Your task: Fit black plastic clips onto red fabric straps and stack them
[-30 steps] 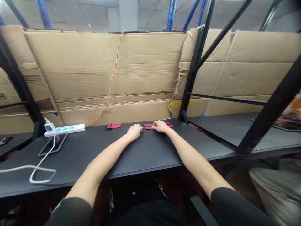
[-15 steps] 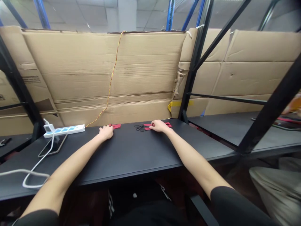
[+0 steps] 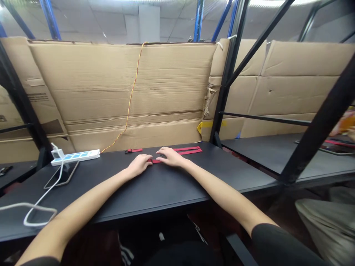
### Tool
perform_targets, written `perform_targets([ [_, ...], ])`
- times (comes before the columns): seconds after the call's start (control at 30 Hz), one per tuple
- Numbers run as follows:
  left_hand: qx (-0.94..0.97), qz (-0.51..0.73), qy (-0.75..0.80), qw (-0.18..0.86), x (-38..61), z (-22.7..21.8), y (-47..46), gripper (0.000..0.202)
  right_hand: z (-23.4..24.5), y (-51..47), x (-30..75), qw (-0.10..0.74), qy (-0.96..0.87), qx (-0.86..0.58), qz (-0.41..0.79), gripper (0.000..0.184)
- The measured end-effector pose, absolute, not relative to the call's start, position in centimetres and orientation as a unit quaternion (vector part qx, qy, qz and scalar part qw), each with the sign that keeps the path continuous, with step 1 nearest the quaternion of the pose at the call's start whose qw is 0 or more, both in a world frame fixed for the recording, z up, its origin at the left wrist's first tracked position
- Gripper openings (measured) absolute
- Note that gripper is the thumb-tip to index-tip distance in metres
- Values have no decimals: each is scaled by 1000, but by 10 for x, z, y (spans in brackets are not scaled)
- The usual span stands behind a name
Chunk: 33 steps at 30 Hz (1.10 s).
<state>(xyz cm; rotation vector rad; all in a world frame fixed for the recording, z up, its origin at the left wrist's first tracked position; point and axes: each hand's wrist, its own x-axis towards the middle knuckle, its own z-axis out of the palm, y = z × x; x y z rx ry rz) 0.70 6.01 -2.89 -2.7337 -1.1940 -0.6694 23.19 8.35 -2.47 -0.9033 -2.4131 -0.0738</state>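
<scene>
My left hand (image 3: 140, 165) is closed on a short red strap (image 3: 155, 161) just above the black tabletop. The strap's free end points toward my right hand (image 3: 172, 157). That hand's thumb and fingers are apart, with the thumb close to the strap end. Black plastic buckles (image 3: 162, 154) lie between and under its fingers, mostly covered. Behind my left hand rests another red strap (image 3: 136, 150) with a black buckle (image 3: 128, 151) at its left end. Longer red straps (image 3: 190, 152) extend to the right from behind my right hand.
A white power strip (image 3: 80, 156) with a plugged-in charger and white cable (image 3: 39, 207) lies at the left, beside a phone (image 3: 64, 173). Cardboard panels (image 3: 166, 92) wall off the back. Black rack posts (image 3: 223, 99) stand at the sides. A person's hand (image 3: 351, 133) shows at the far right edge.
My left hand has moved right and nearer, leaving the buckled strap at the back and holding another red strap. My right hand has shifted left over the buckles, uncovering the longer straps.
</scene>
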Motion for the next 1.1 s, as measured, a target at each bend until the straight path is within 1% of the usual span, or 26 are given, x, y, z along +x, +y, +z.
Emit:
perform_targets([
  [0.07, -895, -242, -376, 2, 11, -28, 57, 26, -26, 76, 219, 259, -915, -308, -30, 37],
  [0.2, -894, -255, -365, -35, 14, -26, 52, 18, -27, 70, 210, 229, -931, -286, 12, 25],
  [0.3, -896, -269, -348, -58, 14, -26, 50, 24, -29, 73, 213, 241, -925, -288, 54, 21],
  [0.43, -898, -283, -327, -74, 13, -26, 49, 24, -31, 74, 215, 256, -920, -289, 75, 23],
  [0.63, -892, -301, -317, -112, 13, -27, 49, 22, -28, 74, 216, 237, -926, -283, 76, 28],
  [0.73, -896, -297, -314, -99, 12, -26, 49, 22, -27, 75, 218, 233, -924, -287, 98, 29],
  [0.83, -900, -288, -314, -88, 13, -24, 48, 26, -25, 77, 221, 235, -926, -272, 116, 29],
  [1.0, -882, -284, -353, -126, 16, -22, 47, 32, -22, 76, 222, 235, -929, -251, 139, 26],
  [1.1, -866, -293, -383, -134, 18, -24, 48, 29, -21, 74, 220, 236, -925, -266, 131, 23],
])
